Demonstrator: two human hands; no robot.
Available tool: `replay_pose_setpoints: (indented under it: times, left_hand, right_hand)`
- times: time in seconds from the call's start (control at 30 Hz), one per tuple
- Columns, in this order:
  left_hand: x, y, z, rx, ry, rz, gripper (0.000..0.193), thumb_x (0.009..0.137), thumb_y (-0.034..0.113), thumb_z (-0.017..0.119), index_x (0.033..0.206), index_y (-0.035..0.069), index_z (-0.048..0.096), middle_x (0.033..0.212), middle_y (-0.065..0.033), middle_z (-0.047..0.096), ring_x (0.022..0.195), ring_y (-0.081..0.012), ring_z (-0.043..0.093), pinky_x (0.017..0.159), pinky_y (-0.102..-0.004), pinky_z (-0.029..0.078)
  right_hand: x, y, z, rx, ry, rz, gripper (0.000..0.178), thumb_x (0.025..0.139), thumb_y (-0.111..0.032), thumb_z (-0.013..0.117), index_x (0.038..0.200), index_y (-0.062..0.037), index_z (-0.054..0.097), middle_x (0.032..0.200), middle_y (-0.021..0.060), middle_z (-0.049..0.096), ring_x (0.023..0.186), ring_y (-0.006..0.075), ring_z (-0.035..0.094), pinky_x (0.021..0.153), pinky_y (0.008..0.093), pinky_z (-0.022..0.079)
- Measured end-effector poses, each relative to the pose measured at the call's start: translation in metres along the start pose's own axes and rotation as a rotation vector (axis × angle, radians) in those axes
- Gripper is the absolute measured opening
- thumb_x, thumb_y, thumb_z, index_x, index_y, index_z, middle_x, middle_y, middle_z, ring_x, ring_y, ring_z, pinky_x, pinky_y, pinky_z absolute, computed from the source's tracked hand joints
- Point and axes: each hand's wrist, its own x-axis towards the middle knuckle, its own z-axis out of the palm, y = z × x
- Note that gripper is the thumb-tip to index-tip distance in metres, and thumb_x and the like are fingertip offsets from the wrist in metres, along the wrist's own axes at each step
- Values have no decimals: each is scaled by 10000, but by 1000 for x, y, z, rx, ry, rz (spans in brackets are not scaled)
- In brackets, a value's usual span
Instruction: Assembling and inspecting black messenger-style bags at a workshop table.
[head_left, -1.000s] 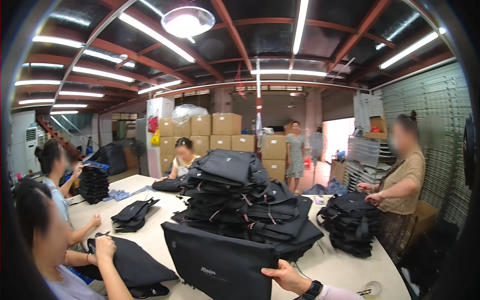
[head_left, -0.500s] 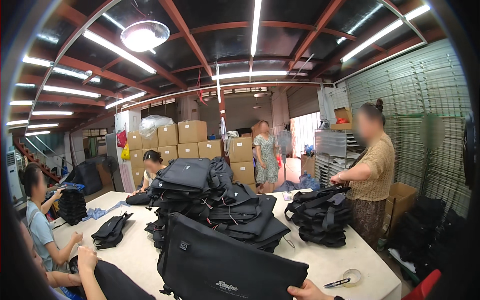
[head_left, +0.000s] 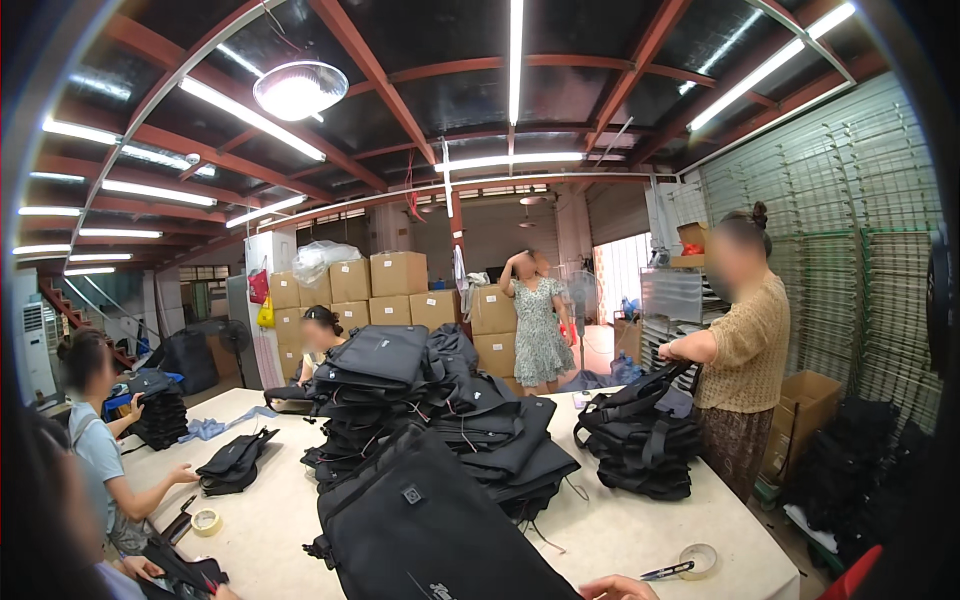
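A black backpack (head_left: 400, 530) with a small square button patch and a pale logo on its panel is tilted up close in front of me, its lower end cut off by the picture's edge. My right hand (head_left: 617, 588) is at the lower edge, fingertips beside the backpack's right side; most of the hand is cut off, so its grip does not show. My left hand is out of view. Just beyond the backpack rises a tall heap of black backpacks (head_left: 375, 357). Right of it lie a roll of clear tape (head_left: 703, 560) and a dark pen-like tool (head_left: 667, 571).
On the pale table (head_left: 625, 535), a second backpack pile (head_left: 640, 440) stands before a standing co-worker (head_left: 745, 345). Co-workers sit along the left, near a single flat bag (head_left: 235, 460), a tape roll (head_left: 206, 522) and stacked black bags (head_left: 155, 410). Cartons (head_left: 398, 272) stand behind.
The backpack before me has turned clockwise, its right corner dropping out of the picture. My right hand has sunk slightly. At the lower left, a co-worker's hands and black bag have moved lower, uncovering a tape roll.
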Motion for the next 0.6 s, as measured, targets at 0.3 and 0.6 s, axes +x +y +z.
replay_pose_setpoints:
  times: [0.3, 0.6]
  left_hand:
    - [-17, 17, 20, 108, -178, -128, 542, 936, 169, 658, 1390, -41, 448, 1268, -173, 612, 1117, -296, 630, 949, -423, 538]
    - [-32, 36, 57, 186, -279, -291, 575, 893, 86, 697, 1402, -14, 450, 1276, -155, 612, 1131, -265, 623, 954, -410, 532]
  right_hand:
    - [16, -9, 26, 213, -233, 43, 793, 910, -380, 725, 1499, -22, 333, 1442, 116, 476, 1315, 218, 458, 1076, 383, 389]
    - [32, -23, 41, 216, 262, 171, 379, 1021, -264, 582, 1289, 3, 573, 1202, 75, 652, 1080, 185, 614, 934, 324, 508]
